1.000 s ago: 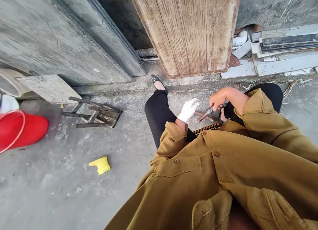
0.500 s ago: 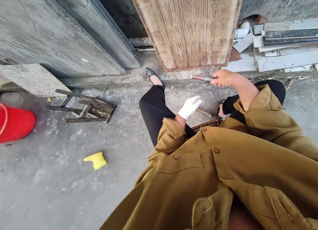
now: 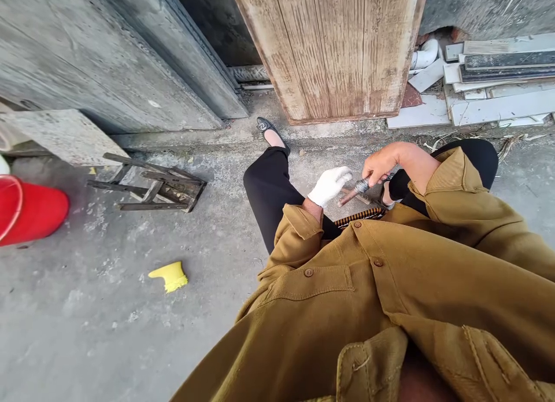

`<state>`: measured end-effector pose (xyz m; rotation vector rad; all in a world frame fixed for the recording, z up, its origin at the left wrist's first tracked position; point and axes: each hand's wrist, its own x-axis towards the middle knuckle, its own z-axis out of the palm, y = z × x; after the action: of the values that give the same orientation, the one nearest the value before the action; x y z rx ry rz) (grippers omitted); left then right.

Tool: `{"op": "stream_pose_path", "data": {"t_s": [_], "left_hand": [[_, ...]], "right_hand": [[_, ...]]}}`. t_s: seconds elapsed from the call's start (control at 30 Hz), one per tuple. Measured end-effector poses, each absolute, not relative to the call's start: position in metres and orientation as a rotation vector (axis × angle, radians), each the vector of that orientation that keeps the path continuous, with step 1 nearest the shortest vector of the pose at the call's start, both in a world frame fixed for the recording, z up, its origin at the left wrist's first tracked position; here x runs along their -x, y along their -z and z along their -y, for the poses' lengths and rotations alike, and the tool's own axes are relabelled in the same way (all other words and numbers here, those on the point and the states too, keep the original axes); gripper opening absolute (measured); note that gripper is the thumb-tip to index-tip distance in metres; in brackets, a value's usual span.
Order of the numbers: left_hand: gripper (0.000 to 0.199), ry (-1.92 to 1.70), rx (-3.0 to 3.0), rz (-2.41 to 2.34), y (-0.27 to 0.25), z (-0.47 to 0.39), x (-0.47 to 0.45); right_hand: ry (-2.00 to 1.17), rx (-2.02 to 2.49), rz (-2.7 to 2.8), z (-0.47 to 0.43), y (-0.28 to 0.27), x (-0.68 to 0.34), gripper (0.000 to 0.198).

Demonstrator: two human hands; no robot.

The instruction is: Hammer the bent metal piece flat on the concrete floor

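Note:
My right hand [image 3: 381, 161] is bare and wrapped round a wooden stick [image 3: 347, 198] wound with coils of silver wire [image 3: 361, 185]. The stick's free end tilts down toward my body. Close by on the left is my left hand [image 3: 330, 185] in a white work glove, its fingers curled together; whatever they hold is too small to make out. Below both hands a second brown wooden piece [image 3: 353, 195] partly shows. Beneath it is the edge of a black-and-yellow woven thing [image 3: 359, 217], mostly hidden by my shirt.
A weathered wooden panel [image 3: 333, 55] leans on the wall ahead. White boards [image 3: 498, 107] are stacked at right. To the left are a small wooden stool [image 3: 156, 188] on its side, a red bucket [image 3: 39, 214] and a yellow boot-shaped piece [image 3: 171, 276] on concrete.
My right hand has moved down and left, bringing the wire-wound stick close to my gloved left hand. The stick now points downward rather than left. My left hand has barely moved.

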<state>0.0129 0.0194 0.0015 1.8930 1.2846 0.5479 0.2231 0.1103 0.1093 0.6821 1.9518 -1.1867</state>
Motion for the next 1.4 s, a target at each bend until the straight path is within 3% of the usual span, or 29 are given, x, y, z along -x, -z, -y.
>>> {"op": "stream_pose_path", "data": {"t_s": [0.13,0.23,0.4,0.53,0.67,0.77,1.03,1.1,1.2,1.3,1.4], "left_hand": [[0.035,-0.756,-1.493,-1.127,0.002,-0.019,-0.015],[0.044,-0.812,-1.397,-1.082,0.001,-0.019,-0.015],[0.042,-0.784,-1.624,-1.124,-0.007,-0.019,-0.012],[0.034,-0.660,-1.843,-1.184,-0.007,-0.019,-0.012],[0.028,-0.569,-1.905,-1.329,-0.005,-0.021,-0.012],[0.024,-0.566,-1.904,-1.384,-0.005,-0.023,-0.011],[0.019,-0.687,-1.723,-1.355,-0.002,-0.026,-0.012],[0.019,-0.727,-1.631,-1.301,0.003,-0.025,-0.014],[0.032,-0.783,-1.480,-1.177,0.007,-0.023,-0.016],[0.040,-0.855,-1.429,-1.107,0.004,-0.022,-0.016],[0.041,-0.850,-1.503,-1.143,-0.002,-0.022,-0.015]], "right_hand": [[1.552,-0.999,-2.247,-0.116,-0.136,-0.242,0.021],[1.545,-1.547,-2.446,-0.126,-0.141,-0.255,0.029],[1.058,-1.824,-2.336,-0.139,-0.118,-0.246,0.027],[0.518,-1.600,-2.245,-0.132,-0.107,-0.225,0.036],[0.380,-1.245,-2.068,-0.120,-0.106,-0.214,0.032],[0.486,-1.015,-1.988,-0.115,-0.104,-0.216,0.017],[1.213,-0.637,-1.978,-0.112,-0.109,-0.222,0.017],[1.366,-0.691,-2.059,-0.113,-0.115,-0.224,0.018],[1.558,-1.127,-2.285,-0.118,-0.125,-0.231,0.023],[1.481,-1.676,-2.367,-0.127,-0.126,-0.238,0.028],[1.019,-1.843,-2.307,-0.134,-0.115,-0.238,0.025]]}}
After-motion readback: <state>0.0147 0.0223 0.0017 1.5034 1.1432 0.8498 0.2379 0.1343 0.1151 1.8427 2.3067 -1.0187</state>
